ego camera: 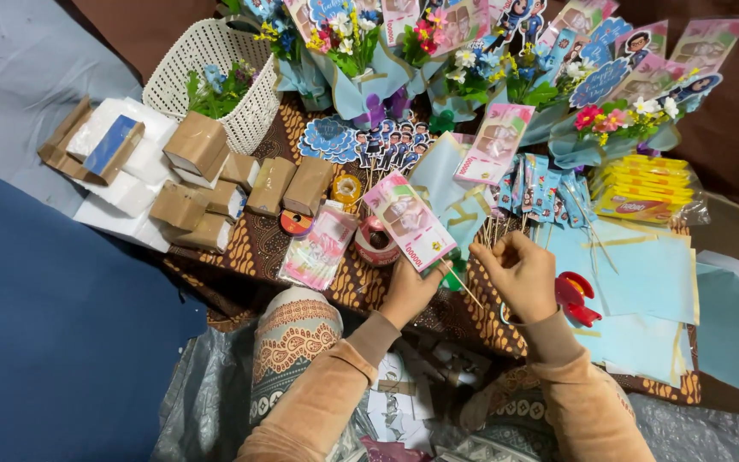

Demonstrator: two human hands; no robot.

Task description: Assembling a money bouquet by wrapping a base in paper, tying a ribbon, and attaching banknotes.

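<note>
Both hands meet over the middle of a patterned brown cloth (258, 248) spread on the floor: the left hand (410, 289) is closed around the lower end of a pink banknote in a clear sleeve (410, 220), holding it tilted up and away, while the right hand (519, 275) pinches the thin wooden stick (465, 287) that runs from under the note, apparently to keep the two lined up.

Behind them, filling the far edge, stand blue-wrapped bouquets (472, 77) of paper flowers, notes and cartoon toppers, set upright so their faces show. A white lattice basket (220, 51) with green sprigs sits at the far left, and beside it small brown cardboard boxes (215, 184) lie in a loose row, within the left arm's reach. Sheets of light blue paper (643, 274) cover the right side, with a stack of yellow packets (647, 188) beyond them.

Closer in, a second sleeved bundle of pink notes (318, 248) lies flat just left of the hands, a roll of tape (374, 244) sits partly under the raised note, and a red tool (576, 299) rests just right of the right wrist.

Open room is scarce: bare cloth shows only around the hands, and the cloth's near edge runs along the person's knees.
</note>
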